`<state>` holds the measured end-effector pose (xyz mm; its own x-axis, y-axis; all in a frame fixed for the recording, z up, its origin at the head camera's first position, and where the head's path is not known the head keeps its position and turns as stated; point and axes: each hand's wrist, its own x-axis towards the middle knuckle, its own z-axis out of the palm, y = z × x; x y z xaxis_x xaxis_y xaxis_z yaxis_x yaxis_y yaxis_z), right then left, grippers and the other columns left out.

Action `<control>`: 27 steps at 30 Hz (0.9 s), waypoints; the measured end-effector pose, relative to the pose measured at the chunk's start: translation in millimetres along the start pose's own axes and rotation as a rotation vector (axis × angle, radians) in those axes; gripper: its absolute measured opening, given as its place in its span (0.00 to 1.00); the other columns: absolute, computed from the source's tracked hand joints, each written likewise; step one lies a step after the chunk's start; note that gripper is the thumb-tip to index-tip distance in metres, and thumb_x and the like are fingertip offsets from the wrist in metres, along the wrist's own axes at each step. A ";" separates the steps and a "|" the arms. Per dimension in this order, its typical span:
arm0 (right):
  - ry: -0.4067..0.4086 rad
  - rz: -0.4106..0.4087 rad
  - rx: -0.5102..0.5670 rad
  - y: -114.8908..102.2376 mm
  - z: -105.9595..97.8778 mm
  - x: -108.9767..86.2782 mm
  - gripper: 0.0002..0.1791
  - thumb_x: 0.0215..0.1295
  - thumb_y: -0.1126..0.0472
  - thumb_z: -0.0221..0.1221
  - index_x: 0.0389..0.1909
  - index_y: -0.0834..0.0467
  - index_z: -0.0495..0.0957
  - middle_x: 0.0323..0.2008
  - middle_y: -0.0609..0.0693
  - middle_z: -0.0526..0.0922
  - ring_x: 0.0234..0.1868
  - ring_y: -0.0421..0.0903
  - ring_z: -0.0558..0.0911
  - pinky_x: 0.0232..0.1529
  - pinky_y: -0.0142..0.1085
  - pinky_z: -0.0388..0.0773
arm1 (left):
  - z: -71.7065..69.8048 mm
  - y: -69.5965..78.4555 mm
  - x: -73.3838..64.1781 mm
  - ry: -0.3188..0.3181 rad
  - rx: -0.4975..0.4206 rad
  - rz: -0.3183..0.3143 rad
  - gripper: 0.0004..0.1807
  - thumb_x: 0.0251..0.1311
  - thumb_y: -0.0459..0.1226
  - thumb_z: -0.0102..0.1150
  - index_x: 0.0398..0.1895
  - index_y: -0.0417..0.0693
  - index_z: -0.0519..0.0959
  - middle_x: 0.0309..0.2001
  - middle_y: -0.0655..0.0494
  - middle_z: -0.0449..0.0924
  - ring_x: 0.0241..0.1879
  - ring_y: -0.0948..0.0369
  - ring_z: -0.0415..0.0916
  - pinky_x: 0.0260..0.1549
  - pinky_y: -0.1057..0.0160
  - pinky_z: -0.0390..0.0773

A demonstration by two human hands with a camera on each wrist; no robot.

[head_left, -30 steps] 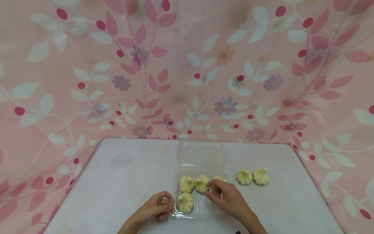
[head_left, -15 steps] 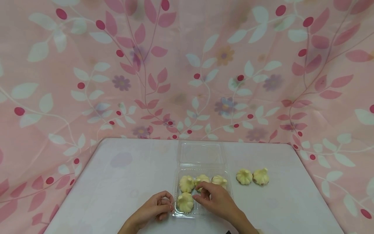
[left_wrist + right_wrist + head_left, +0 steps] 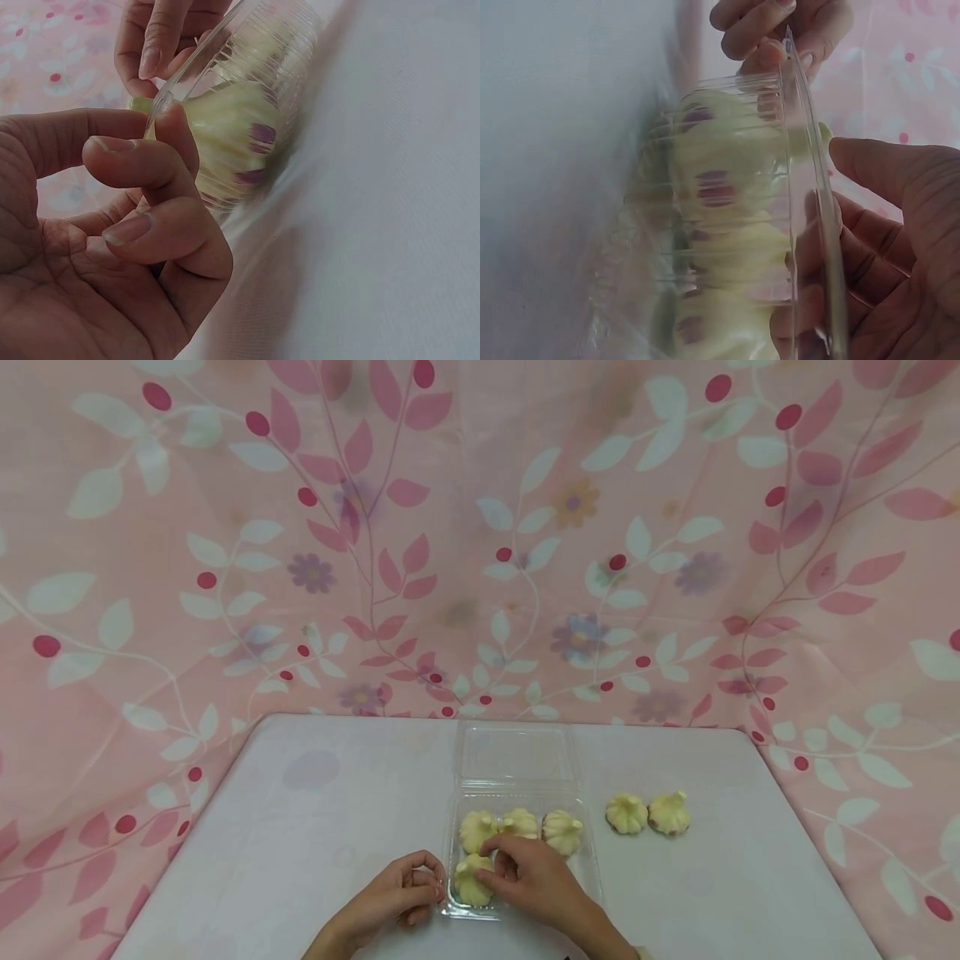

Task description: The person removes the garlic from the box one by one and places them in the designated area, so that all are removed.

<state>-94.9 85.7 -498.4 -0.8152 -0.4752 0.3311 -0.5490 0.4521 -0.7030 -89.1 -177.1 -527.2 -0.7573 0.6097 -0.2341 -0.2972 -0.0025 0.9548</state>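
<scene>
A clear plastic clamshell box (image 3: 472,913) stands on the table with several pale garlic bulbs in its base. My left hand (image 3: 401,889) is at the box's left side, thumb and finger pinching its rim. Over the front of the box, my right hand (image 3: 536,881) has its thumb and forefinger at the stem of the front-left garlic bulb (image 3: 471,885), pinching it. Purple patches on that bulb (image 3: 232,135) show through the ribbed wall in the left wrist view. Behind it sit a back-left bulb (image 3: 477,831), a partly covered middle bulb (image 3: 520,821) and a back-right bulb (image 3: 562,832).
The box's lid (image 3: 517,756) lies folded back, away from me. Two more garlic bulbs, one nearer (image 3: 626,814) and one farther right (image 3: 670,814), lie beside the box. A pink floral cloth (image 3: 465,568) hangs behind the white table (image 3: 337,793).
My right hand has moved left across the box, from the back-right bulb to the front-left one, uncovering the back-right bulb. My left hand has stayed at the rim.
</scene>
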 end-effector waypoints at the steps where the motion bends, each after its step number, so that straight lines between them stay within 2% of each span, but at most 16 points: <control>1: -0.001 -0.003 -0.006 -0.3 0.9 0.7 0.11 0.60 0.54 0.70 0.38 0.52 0.80 0.22 0.33 0.70 0.21 0.31 0.69 0.22 0.23 0.67 | 0.0 0.1 0.0 -0.001 -0.001 0.000 0.15 0.67 0.33 0.57 0.47 0.28 0.68 0.31 0.51 0.80 0.17 0.68 0.64 0.17 0.70 0.64; 9: -0.026 0.016 -0.003 -3.2 6.4 5.6 0.11 0.61 0.51 0.69 0.38 0.51 0.80 0.21 0.32 0.70 0.21 0.30 0.68 0.21 0.23 0.66 | 0.2 0.9 0.1 0.000 -0.010 -0.008 0.15 0.67 0.33 0.57 0.47 0.29 0.68 0.31 0.52 0.80 0.18 0.68 0.63 0.17 0.70 0.63; 16: -0.025 0.024 -0.041 -5.1 10.7 8.2 0.11 0.61 0.48 0.68 0.38 0.48 0.79 0.20 0.31 0.68 0.20 0.27 0.65 0.21 0.23 0.63 | 0.7 1.7 0.0 -0.001 -0.006 -0.008 0.16 0.67 0.33 0.57 0.48 0.28 0.68 0.31 0.52 0.80 0.18 0.68 0.63 0.17 0.70 0.64; 27: -0.018 -0.058 -0.054 -5.9 16.0 6.3 0.10 0.60 0.54 0.69 0.39 0.48 0.80 0.20 0.32 0.69 0.21 0.25 0.65 0.22 0.19 0.62 | 2.0 3.2 -0.7 -0.002 -0.008 -0.016 0.19 0.68 0.33 0.56 0.49 0.24 0.66 0.31 0.52 0.80 0.18 0.68 0.63 0.18 0.69 0.65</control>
<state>-93.8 67.9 -502.3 -0.7787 -0.5148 0.3587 -0.6046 0.4630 -0.6481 -88.3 -176.0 -523.6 -0.7511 0.6115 -0.2487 -0.3140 0.0004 0.9494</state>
